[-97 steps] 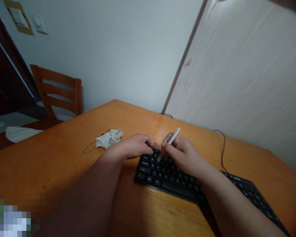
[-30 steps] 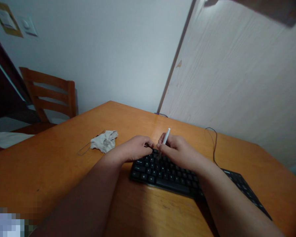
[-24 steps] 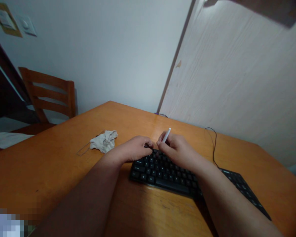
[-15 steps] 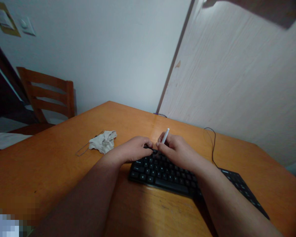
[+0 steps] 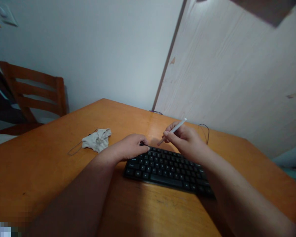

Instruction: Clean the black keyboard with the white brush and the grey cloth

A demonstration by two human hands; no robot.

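Holding a black keyboard by its far left corner with the left hand, with the thumb over the top keys and the fingers tucked round behind. Pinching a thin white stick between the thumb and fingers of the right hand, by the far edge of the keyboard. Tipping the stick over, with the white end up to the right and the darker tip down to the left, close to that far edge. Hard to tell how high above the wood. Hiding the right end of the keyboard under the right arm.

On the near side of the keyboard, a wide strip of tabletop, with room to slide. Behind the keyboard, a narrower strip of wood, then the far edge and the wall. Behind the keyboard's right part, a thin dark wire, bending in a curve. Left of the keyboard, past the left wrist, a crumpled pale cloth, with a thin loop poking out on the side away from the keys. Much farther left of the keyboard, beyond the edge, a wooden chair.
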